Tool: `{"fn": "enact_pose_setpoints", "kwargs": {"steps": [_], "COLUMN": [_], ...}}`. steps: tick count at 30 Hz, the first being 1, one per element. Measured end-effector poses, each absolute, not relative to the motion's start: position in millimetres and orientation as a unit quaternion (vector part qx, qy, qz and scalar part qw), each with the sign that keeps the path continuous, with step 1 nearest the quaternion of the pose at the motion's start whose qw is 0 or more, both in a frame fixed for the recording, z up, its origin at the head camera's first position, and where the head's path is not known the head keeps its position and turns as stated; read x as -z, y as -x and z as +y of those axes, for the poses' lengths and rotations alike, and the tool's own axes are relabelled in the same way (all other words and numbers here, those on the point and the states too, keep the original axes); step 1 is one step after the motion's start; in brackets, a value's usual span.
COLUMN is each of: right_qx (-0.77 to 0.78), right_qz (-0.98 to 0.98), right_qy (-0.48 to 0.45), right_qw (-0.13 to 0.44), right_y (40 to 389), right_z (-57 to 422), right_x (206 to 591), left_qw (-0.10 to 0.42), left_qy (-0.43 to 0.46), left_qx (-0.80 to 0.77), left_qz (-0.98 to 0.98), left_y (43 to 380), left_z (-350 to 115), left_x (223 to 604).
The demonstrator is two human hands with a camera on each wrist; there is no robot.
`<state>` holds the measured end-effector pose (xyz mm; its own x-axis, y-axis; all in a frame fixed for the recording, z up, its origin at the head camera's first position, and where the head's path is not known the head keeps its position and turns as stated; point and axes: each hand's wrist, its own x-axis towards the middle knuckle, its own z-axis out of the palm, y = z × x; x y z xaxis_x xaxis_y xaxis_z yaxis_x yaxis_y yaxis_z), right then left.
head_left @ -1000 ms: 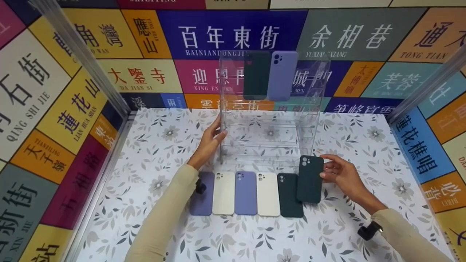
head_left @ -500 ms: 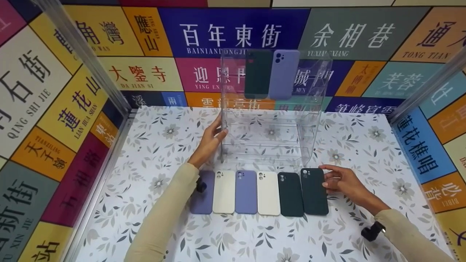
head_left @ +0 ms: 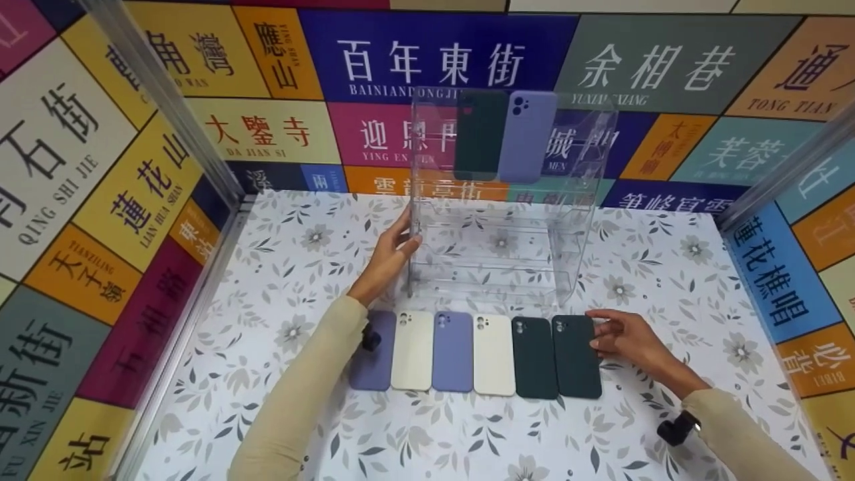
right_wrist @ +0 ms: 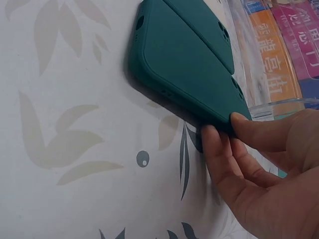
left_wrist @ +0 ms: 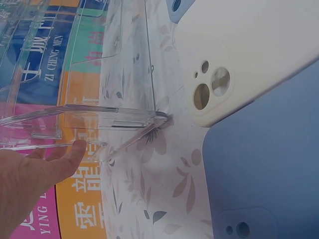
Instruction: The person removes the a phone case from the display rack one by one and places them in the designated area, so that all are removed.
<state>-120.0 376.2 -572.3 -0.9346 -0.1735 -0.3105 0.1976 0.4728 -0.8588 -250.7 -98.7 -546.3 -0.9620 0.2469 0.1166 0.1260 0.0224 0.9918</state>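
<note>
My right hand (head_left: 631, 342) pinches the right edge of a dark green phone case (head_left: 578, 357), which lies at the right end of a row on the table. In the right wrist view the thumb sits on top of the case's edge with the fingers below. Left of it lie another dark green case (head_left: 535, 359), a cream case (head_left: 494, 354), a purple case (head_left: 453, 352), a second cream case (head_left: 412, 350) and a second purple case (head_left: 374, 364), partly behind the wrist camera. My left hand (head_left: 387, 257) grips the left side of a clear plastic display rack (head_left: 564, 247).
High on the rack, a dark green case (head_left: 481, 137) and a purple case (head_left: 529, 137) stand side by side. The table's flowered cover (head_left: 294, 267) runs up to walls (head_left: 374, 140) printed with coloured sign panels. The rack stands just behind the row.
My right hand has brought the dark green case down, from overlapping its neighbour to lying beside it at the row's end. My left hand keeps its place on the rack.
</note>
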Motion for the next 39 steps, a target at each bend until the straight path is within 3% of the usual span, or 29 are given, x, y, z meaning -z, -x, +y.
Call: {"fn": "enact_pose_setpoints", "kwargs": {"steps": [31,39], "right_qx": [0.410,0.395], "right_qz": [0.899,0.915], "right_qy": [0.054,0.048], "right_qw": [0.143,0.066], "right_y": [121.5,135.4], "right_z": [354.4,361.9], "right_x": [566.8,541.2], "left_qw": [0.051,0.054], "left_qy": [-0.129,-0.127], "left_qx": [-0.677,-0.675], "left_qz": [0.723,0.725], "left_y": [250.8,251.3], "left_z": [-99.4,-99.2], "left_x": [547.1,546.9]}}
